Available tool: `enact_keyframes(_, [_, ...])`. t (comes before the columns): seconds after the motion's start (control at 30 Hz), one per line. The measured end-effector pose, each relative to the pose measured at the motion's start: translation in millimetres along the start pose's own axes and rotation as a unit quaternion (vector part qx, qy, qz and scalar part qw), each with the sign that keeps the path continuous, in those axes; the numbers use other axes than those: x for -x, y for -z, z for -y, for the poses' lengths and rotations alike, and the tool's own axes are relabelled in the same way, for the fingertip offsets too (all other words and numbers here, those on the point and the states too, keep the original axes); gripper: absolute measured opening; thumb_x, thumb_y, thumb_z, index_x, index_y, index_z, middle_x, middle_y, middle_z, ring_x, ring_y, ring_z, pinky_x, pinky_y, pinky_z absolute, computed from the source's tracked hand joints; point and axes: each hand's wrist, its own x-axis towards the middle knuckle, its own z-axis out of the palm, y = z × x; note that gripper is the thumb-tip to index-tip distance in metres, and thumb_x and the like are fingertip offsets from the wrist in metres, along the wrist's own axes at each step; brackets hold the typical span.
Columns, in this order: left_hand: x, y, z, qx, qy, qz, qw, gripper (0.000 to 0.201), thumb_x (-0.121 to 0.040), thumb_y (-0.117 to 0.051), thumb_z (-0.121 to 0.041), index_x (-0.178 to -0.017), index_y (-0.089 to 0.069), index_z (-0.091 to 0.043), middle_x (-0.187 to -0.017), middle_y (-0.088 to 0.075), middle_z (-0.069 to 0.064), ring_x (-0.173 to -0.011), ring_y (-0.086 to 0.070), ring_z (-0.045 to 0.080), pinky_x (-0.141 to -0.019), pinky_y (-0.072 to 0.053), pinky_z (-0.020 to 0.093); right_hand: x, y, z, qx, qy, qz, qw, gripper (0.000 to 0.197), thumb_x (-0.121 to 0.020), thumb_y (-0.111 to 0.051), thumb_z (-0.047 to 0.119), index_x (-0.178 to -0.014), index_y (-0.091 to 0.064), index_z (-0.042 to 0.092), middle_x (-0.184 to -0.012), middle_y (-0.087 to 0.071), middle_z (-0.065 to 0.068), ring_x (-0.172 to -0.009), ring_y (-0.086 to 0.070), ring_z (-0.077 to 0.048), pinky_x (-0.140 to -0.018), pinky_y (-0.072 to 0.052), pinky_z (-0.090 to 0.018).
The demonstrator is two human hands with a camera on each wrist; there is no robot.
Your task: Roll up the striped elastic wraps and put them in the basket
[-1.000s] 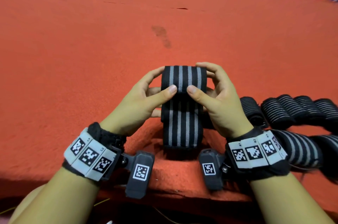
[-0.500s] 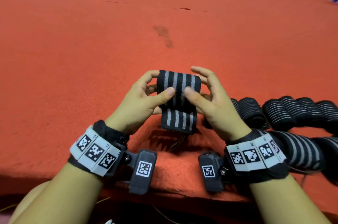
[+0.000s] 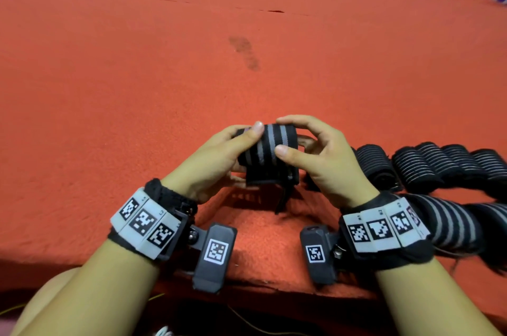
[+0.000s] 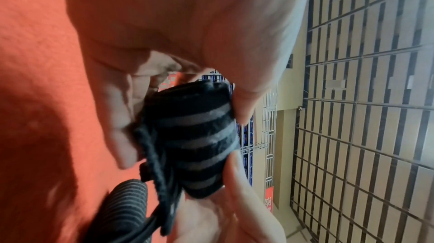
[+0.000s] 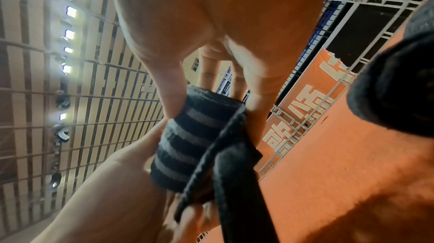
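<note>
Since the earlier frames, the hanging length of the striped wrap (image 3: 267, 153) has shortened from a long strip to a short flap, and the roll has grown thicker between the hands. Judgement: rolling of this wrap is nearly complete; only the black end tab and its thin strap (dangling below the roll) appear to remain loose.

The left hand (image 3: 216, 163) grips the roll from its left end, thumb laid across the top stripes and fingers curled beneath. The right hand (image 3: 318, 160) grips the right end, thumb pressed on the front of the roll and fingers arched over the top. The roll is held in the air just above the red mat (image 3: 164, 88), near its front edge.

Finished rolled wraps (image 3: 417, 168) lie in a row on the mat toward its right edge. One unrolled striped wrap (image 3: 450, 222) lies at the front right corner, partly behind the right wrist band.

Not determinable:
- The basket is not in any view.
- How the strap end fastens is blurred in both wrist views.
- The count of rolled wraps is cut off at the right edge of the head view.
</note>
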Motion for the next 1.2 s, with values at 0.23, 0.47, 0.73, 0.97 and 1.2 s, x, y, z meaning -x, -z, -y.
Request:
enact_keyframes(0.23, [-2, 2, 6, 0.070, -0.059, -0.021, 0.996, 0.061, -0.072, -0.083, -0.004, -0.126, -0.057, -0.011, -0.115, -0.064, 0.013, -0.096, -0.069, 0.023, -0.080, -0.061, 0.041, 2, 2, 10, 0.007, -0.061, 0.009, 0.998, 0.063, -0.070, -0.085, 0.034, -0.128, -0.061, 0.037, -0.134, -0.059, 0.000, -0.110, -0.069, -0.024, -0.091, -0.058, -0.048])
enact_keyframes(0.47, [-4, -1, 12, -0.077, -0.115, 0.008, 0.990, 0.060, -0.068, -0.083, -0.025, -0.123, -0.062, -0.024, -0.118, -0.069, 0.005, -0.102, -0.068, 0.018, -0.077, -0.057, 0.031, 8, 8, 15, 0.099, -0.035, -0.001, 0.994, 0.047, -0.082, -0.082, 0.016, -0.127, -0.065, 0.020, -0.121, -0.069, -0.002, -0.091, -0.072, -0.011, -0.078, -0.057, -0.029])
enact_keyframes(0.73, [-2, -11, 16, -0.168, -0.179, 0.020, 0.969, 0.064, -0.064, -0.089, -0.025, -0.123, -0.066, -0.018, -0.112, -0.074, -0.001, -0.103, -0.071, 0.015, -0.092, -0.057, 0.030, 22, 28, 41, 0.231, -0.046, 0.086, 0.968, 0.060, -0.077, -0.082, 0.024, -0.132, -0.058, 0.033, -0.129, -0.065, 0.011, -0.121, -0.061, -0.008, -0.104, -0.050, -0.036])
enact_keyframes(0.97, [0, -29, 27, -0.217, -0.174, 0.022, 0.960, 0.063, -0.059, -0.087, -0.031, -0.118, -0.067, -0.025, -0.108, -0.074, -0.007, -0.099, -0.071, 0.011, -0.094, -0.057, 0.035, 60, 101, 59, 0.540, -0.184, 0.143, 0.809, 0.066, -0.064, -0.079, 0.007, -0.123, -0.060, 0.030, -0.117, -0.065, 0.010, -0.110, -0.062, -0.011, -0.096, -0.050, -0.030])
enact_keyframes(1.2, [3, -57, 47, -0.296, -0.173, 0.064, 0.937, 0.067, -0.065, -0.093, -0.030, -0.125, -0.064, -0.027, -0.114, -0.069, -0.013, -0.104, -0.066, 0.005, -0.099, -0.052, 0.035, 74, 109, 43, 0.636, -0.221, 0.184, 0.716, 0.084, -0.057, -0.089, 0.040, -0.133, -0.053, 0.035, -0.114, -0.060, 0.013, -0.117, -0.050, -0.019, -0.098, -0.041, -0.042])
